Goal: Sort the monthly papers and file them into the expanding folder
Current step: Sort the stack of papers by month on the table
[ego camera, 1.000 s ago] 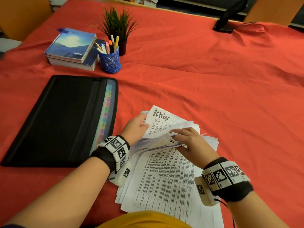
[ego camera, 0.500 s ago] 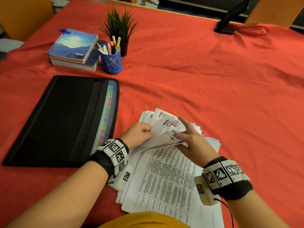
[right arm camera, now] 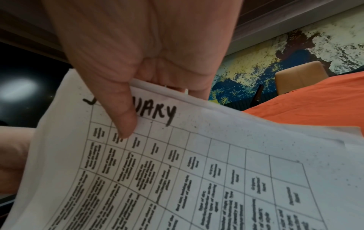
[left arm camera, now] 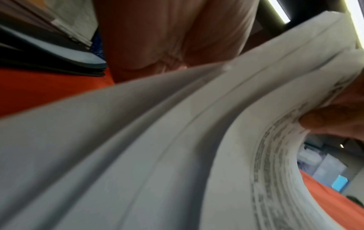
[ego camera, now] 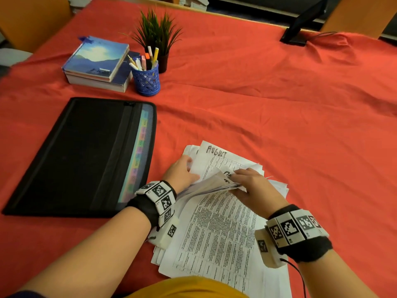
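A loose stack of printed papers [ego camera: 214,233] lies on the red tablecloth near the front edge. My left hand [ego camera: 189,168] curls round the left edge of the lifted sheets, beside a sheet headed AUGUST [ego camera: 217,155]. My right hand [ego camera: 238,179] pinches a raised bundle of upper sheets. In the right wrist view its thumb [right arm camera: 122,116] presses on a sheet headed JANUARY [right arm camera: 197,171]. In the left wrist view the bent sheets [left arm camera: 138,155] fan out below the palm [left arm camera: 171,38]. The black expanding folder [ego camera: 86,155] lies flat to the left, its coloured tabs [ego camera: 139,151] showing.
Behind the folder stand a pile of books [ego camera: 96,63], a blue pen cup [ego camera: 147,79] and a small potted plant [ego camera: 159,35]. A dark stand [ego camera: 300,29] sits at the far right edge. Red cloth [ego camera: 279,115] covers the table.
The sheet headed October, uppermost a second ago, has been leafed over and the August sheet now shows at the far end. Both hands stay at the stack.
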A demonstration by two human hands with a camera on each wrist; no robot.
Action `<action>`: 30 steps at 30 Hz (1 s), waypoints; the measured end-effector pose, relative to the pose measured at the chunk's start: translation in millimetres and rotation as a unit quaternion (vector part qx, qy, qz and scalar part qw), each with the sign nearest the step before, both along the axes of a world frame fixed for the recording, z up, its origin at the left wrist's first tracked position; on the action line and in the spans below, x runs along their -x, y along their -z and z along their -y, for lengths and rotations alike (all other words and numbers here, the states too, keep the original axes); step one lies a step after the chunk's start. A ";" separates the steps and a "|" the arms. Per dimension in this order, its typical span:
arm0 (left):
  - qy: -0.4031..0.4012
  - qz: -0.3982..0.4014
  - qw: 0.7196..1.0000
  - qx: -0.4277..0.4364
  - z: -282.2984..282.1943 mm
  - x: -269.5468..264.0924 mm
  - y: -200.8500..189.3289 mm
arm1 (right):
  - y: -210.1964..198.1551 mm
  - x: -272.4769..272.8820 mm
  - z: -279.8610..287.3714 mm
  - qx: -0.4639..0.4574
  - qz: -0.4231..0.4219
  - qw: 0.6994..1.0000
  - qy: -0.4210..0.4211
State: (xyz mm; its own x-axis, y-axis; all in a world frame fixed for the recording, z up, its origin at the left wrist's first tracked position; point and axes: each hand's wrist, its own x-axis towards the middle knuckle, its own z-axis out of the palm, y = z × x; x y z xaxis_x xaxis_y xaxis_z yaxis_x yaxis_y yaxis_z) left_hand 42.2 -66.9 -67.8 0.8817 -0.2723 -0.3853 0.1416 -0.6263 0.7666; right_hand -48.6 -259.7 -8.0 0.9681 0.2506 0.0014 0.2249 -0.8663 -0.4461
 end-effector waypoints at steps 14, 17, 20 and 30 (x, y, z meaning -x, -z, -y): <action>0.128 0.054 0.985 -0.098 10.1 -0.6 -2.3 | 2.8 -0.5 2.0 0.003 0.000 1.000 0.006; 0.151 0.063 0.973 -0.162 9.0 1.0 -5.8 | 2.6 0.6 2.1 0.004 -0.002 1.000 0.005; 0.181 0.063 0.968 -0.162 10.2 -1.6 -10.0 | 2.1 0.6 1.0 0.005 -0.006 1.000 0.005; 0.237 0.055 0.952 -0.185 15.1 -28.5 -21.2 | 2.1 -1.5 -0.2 0.012 -0.005 1.000 0.003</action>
State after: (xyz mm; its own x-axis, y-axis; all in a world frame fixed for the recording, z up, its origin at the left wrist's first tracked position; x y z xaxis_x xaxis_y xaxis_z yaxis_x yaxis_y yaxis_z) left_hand 70.6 -82.0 -46.6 0.7338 -0.5135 -0.4448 -0.2928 -0.8298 0.4750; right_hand -47.1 -259.5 -10.0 0.9693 0.2456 -0.0145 0.2161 -0.8781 -0.4269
